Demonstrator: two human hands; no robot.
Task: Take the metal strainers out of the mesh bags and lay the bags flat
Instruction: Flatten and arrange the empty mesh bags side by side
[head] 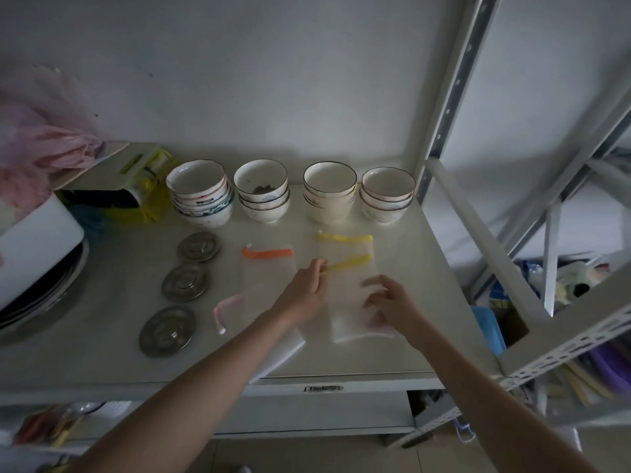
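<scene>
Three round metal strainers lie in a column on the left of the counter: far, middle, near. White mesh bags lie flat: one with an orange top, one with a pink top under my left forearm, one with a yellow top at the back, and another yellow-topped bag overlapping it in front. My left hand pinches that front bag's yellow edge. My right hand rests on its lower right part, fingers spread and blurred.
Four stacks of bowls line the back of the white counter. A white appliance and pink plastic bag crowd the left. A grey metal shelf frame stands close on the right.
</scene>
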